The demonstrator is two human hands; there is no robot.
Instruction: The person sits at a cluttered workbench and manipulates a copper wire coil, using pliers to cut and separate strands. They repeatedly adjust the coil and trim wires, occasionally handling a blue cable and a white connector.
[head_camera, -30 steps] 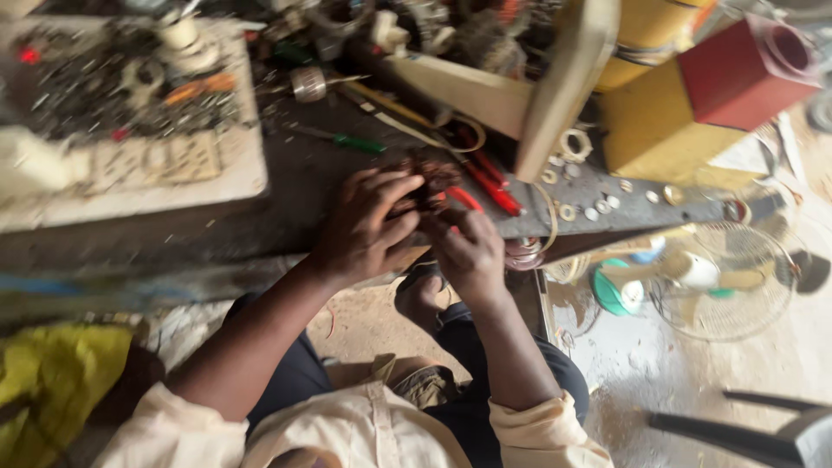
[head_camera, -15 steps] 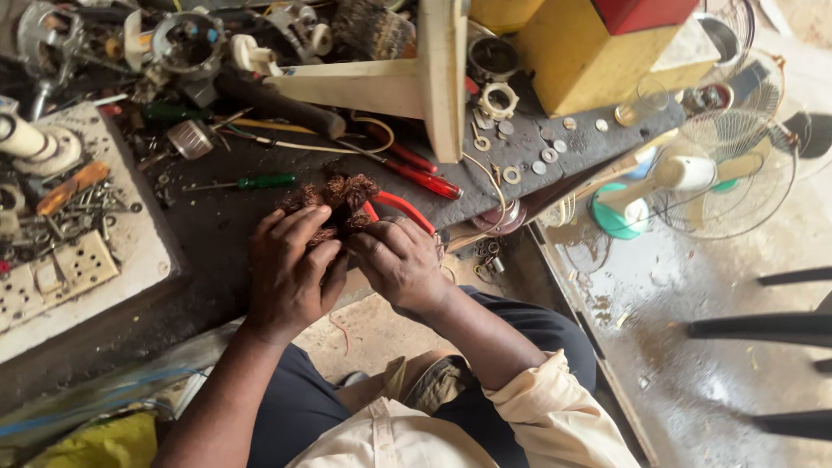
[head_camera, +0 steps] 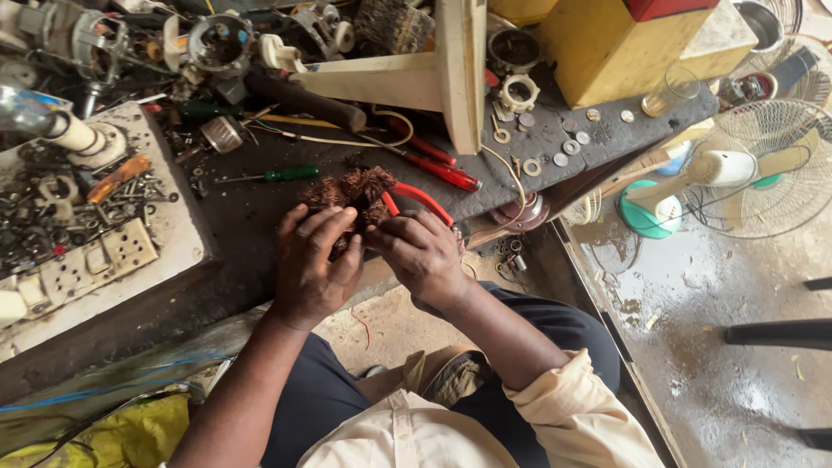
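Copper-brown, springy tangle of wire windings (head_camera: 351,198): we pinch it between left hand (head_camera: 314,264) and right hand (head_camera: 422,254), both closed around its loose, light, easily snagged strands.

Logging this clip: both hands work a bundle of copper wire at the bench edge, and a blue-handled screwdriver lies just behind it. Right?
Not quite: the head view shows the screwdriver has a green handle. Both the left hand and right hand do hold the copper wire bundle.
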